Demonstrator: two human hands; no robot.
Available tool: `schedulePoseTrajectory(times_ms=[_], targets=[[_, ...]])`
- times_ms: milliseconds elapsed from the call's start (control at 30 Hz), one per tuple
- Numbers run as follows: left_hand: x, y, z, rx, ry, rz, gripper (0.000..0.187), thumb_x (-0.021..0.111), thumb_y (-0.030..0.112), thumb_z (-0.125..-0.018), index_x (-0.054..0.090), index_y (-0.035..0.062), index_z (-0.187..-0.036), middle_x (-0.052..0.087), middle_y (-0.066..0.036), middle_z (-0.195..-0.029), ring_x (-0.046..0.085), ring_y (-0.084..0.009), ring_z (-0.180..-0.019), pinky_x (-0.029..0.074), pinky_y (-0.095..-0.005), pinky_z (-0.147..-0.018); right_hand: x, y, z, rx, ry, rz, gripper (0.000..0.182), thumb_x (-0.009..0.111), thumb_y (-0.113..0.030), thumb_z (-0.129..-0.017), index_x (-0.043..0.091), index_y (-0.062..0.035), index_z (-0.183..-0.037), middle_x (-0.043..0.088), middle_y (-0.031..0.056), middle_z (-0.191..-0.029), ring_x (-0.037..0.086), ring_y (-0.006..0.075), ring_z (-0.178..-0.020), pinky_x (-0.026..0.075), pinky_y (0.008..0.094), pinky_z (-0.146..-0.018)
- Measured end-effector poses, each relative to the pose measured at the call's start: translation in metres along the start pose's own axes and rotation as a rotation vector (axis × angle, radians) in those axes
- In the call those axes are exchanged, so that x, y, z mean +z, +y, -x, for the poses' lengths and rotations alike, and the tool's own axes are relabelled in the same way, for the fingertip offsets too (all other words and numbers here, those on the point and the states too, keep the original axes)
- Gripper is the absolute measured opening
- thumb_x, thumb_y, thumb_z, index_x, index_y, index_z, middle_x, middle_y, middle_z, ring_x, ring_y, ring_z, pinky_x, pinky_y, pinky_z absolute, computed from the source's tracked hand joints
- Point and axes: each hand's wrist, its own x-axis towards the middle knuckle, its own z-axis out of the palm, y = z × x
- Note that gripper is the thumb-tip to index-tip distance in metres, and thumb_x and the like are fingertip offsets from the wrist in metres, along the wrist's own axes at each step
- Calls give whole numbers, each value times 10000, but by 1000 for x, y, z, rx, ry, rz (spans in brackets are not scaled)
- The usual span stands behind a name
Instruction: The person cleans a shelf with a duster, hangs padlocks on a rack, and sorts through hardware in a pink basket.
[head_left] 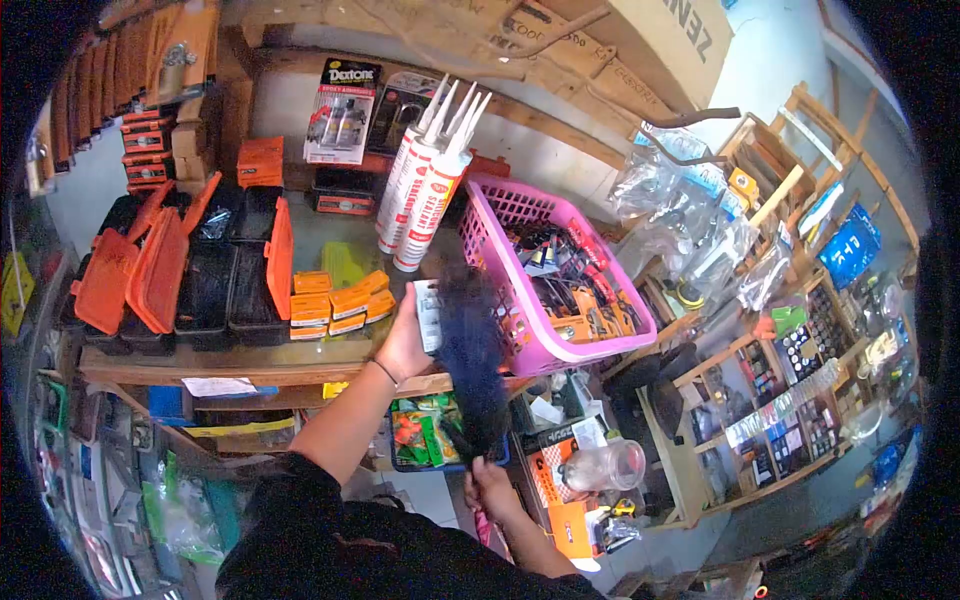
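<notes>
My left hand is closed around a small white printed container at the edge of the shelf. My right hand, lower down, grips the handle end of a dark, motion-blurred duster, whose bushy part stands up beside the white container. Just behind are white silicone sealant tubes with pointed nozzles, upright on the shelf. To the right of the duster sits a pink plastic basket full of small packaged goods. Small orange-and-white boxes are stacked left of my left hand.
Black cases with orange lids line the left of the shelf. A Dextone adhesive card stands at the back. Below are a bin of green packets and a clear jar. Wooden compartment shelving stands right.
</notes>
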Motion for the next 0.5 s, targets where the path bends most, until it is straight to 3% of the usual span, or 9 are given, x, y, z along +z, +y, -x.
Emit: schedulePoseTrajectory(times_ms=[33,100,167,267,300,367,400,433,500], targets=[[3,1,3,15,29,-8,613,323,593,-821,458,110,-1173,524,-108,-1140,520,-255,-1001,397,-406,-886,6,4,-1,-7,-78,188,473,370,-452,-885,416,-79,-597,369,14,-470,348,111,-356,291,243,-359],[-5,0,11,25,-287,3,530,365,548,-831,480,131,-1138,552,-77,-1078,526,-237,-977,386,-397,-898,15,7,13,131,-219,48,492,366,-462,-881,422,-76,-582,375,19,-464,352,111,-356,286,242,-360],[-4,5,8,32,-208,-19,512,363,534,-838,482,130,-1129,547,-89,-1081,533,-242,-962,392,-407,-888,-7,15,-3,10,-169,-71,473,383,-419,-891,431,-74,-570,396,16,-452,348,119,-325,269,242,-330],[10,0,10,68,-32,-33,610,337,597,-814,457,116,-1169,520,-137,-1127,495,-282,-1026,379,-413,-898,-4,14,-3,118,-65,-23,506,363,-458,-883,436,-78,-557,393,26,-461,360,116,-359,266,240,-357],[7,4,9,-64,-135,74,663,320,629,-798,443,104,-1183,522,-141,-1124,512,-285,-999,385,-422,-890,-2,21,1,87,-139,140,476,380,-442,-884,444,-72,-591,397,28,-470,361,120,-364,276,243,-360],[-7,3,8,31,-335,101,703,311,650,-785,431,98,-1203,525,-153,-1119,531,-296,-965,396,-426,-877,1,11,11,162,-147,12,441,400,-419,-884,436,-67,-620,382,33,-472,350,127,-360,287,249,-367],[-13,4,6,54,-302,79,696,317,644,-787,438,95,-1197,532,-147,-1112,544,-304,-939,411,-437,-852,-3,7,7,84,-90,-61,434,406,-414,-883,430,-68,-624,375,35,-472,345,124,-357,291,250,-366],[10,9,14,-62,-35,160,685,321,641,-787,454,93,-1176,538,-136,-1104,541,-307,-940,419,-452,-832,-9,6,1,11,-37,-133,426,412,-409,-882,423,-68,-628,368,36,-472,340,122,-353,296,252,-366],[2,-1,3,111,-23,100,644,347,582,-816,417,73,-1204,495,-122,-1170,508,-311,-1013,409,-460,-859,-13,14,-1,29,-87,-145,434,404,-417,-882,409,-75,-615,356,31,-469,336,118,-355,301,251,-366]])
